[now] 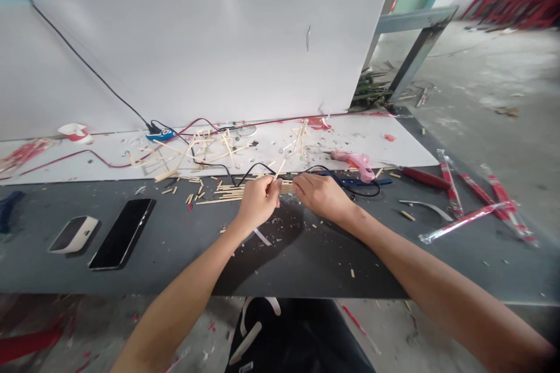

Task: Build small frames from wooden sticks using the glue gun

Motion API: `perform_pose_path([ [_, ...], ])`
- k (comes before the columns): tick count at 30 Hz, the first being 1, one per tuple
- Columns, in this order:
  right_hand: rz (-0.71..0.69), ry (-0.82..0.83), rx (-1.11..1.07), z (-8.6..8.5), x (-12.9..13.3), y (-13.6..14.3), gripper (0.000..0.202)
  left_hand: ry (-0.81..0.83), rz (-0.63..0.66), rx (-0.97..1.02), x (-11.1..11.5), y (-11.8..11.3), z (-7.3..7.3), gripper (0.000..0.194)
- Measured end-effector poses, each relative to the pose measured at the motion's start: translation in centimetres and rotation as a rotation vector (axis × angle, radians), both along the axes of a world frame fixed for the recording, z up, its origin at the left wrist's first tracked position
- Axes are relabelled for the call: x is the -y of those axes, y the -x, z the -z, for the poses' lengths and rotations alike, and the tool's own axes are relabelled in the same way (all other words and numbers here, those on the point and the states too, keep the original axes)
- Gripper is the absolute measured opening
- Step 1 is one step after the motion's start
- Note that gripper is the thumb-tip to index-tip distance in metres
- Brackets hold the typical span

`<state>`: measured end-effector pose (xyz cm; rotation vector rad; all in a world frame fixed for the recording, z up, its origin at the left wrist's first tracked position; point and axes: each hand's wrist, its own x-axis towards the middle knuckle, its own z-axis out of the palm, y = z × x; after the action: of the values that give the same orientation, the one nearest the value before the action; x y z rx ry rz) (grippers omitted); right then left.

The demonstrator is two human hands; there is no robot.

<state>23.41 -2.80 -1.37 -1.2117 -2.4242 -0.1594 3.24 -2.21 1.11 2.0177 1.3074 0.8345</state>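
In the head view, both hands meet at the middle of the dark grey tabletop (131,280), just in front of the white board's near edge. The left hand (258,201) has its fingers pinched on a thin pale wooden stick (279,169), whose long axis tilts up and away to the right, its free end rising above the knuckles. The right hand (321,195) lies palm down just beside it, its fingers curled and pressing on a flat bundle of pale wooden sticks (231,189) that runs left to right under both hands; whether they grip it or only hold it down cannot be told. The stick sits between the two hands, nearer the left. A pink glue gun (354,162) lies just beyond the right hand.
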Motion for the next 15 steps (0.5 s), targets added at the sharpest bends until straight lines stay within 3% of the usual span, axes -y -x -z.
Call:
perform_pose_path([
  [7,0.083,0.012,-0.263,0.6,-0.2,0.8,0.025,-0.037,-0.004,-0.019,-0.1,0.3,-0.5,0.046],
  [12,0.179,0.096,-0.523,-0.1,0.0,0.3,0.015,-0.027,-0.021,-0.019,-0.3,0.6,-0.4,0.045],
  [15,0.227,0.16,-0.595,-0.6,0.0,-0.4,0.024,-0.022,-0.025,0.001,-0.4,0.7,-0.4,0.045],
])
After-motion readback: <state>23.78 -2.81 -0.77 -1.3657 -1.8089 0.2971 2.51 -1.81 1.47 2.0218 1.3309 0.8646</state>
